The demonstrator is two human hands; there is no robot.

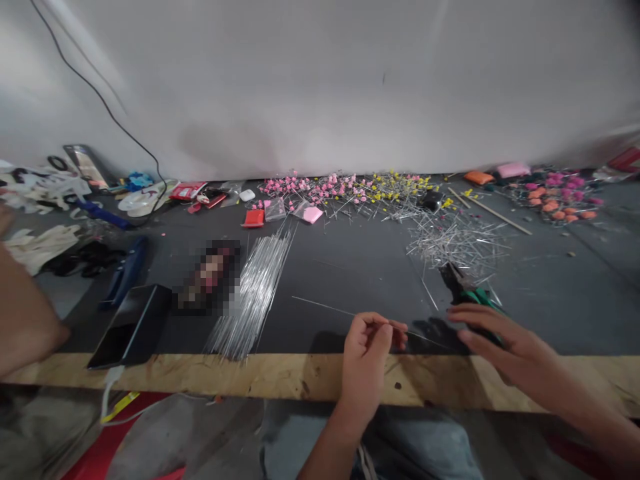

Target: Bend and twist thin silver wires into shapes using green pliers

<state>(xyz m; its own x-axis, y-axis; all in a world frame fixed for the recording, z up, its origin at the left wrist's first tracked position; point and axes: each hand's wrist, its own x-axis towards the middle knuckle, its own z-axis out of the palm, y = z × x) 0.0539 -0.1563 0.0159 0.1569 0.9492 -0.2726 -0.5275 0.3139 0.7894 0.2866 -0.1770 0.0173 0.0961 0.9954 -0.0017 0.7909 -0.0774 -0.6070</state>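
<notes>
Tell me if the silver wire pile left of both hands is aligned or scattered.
Aligned: the wires lie side by side, nearly parallel, in one slanting pile on the table.

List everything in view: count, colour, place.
Table: one, dark top, wooden edge, centre
Long wires: many, silver, left-centre
Short wires: many, silver, right-centre
Tipped wires: many, pink/yellow/orange/magenta, back
Packets: several, red/pink/orange, back
Sticks: two, tan, back right
Pliers: one, green-handled, right
Black device: one, front left
Blue tool: one, left
Pixelated item: one, unclear, left
Another arm: one, left edge
Left hand: one, bare, holding thin wire
Right hand: one, bare, at pliers
</notes>
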